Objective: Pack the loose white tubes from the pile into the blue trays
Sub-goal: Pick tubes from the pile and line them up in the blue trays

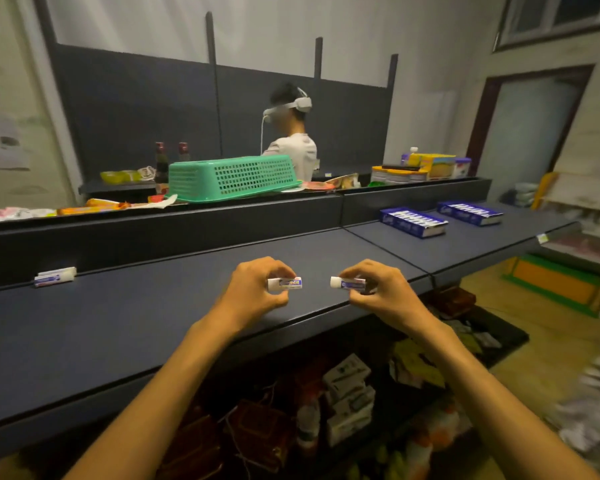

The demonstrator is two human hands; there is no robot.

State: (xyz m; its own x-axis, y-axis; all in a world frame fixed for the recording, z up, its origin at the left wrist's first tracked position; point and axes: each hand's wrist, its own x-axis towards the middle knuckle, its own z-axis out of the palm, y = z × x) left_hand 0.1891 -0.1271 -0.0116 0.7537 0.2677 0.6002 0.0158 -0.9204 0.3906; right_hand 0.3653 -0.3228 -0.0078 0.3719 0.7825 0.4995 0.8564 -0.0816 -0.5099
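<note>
Nearest, the left hand (257, 289) pinched one small white plastic tube with a blue label (285, 283) between thumb and fingertips, and the right hand (371, 289) pinched a second such tube (347, 283); both were held level just above the dark grey shelf top (153, 323), caps pointing left, the hands near each other but apart. To do this step well, each tube would best be kept level and carried right to the trays, then laid parallel to the rows already there. Two more loose white tubes (55, 276) lay against the back ledge, well to the left. Farther right sat two flat blue cardboard trays, the nearer (413, 221) and the farther (470, 213), both apparently nearly full. Beyond, one green perforated plastic basket (232, 178) lay overturned.
</note>
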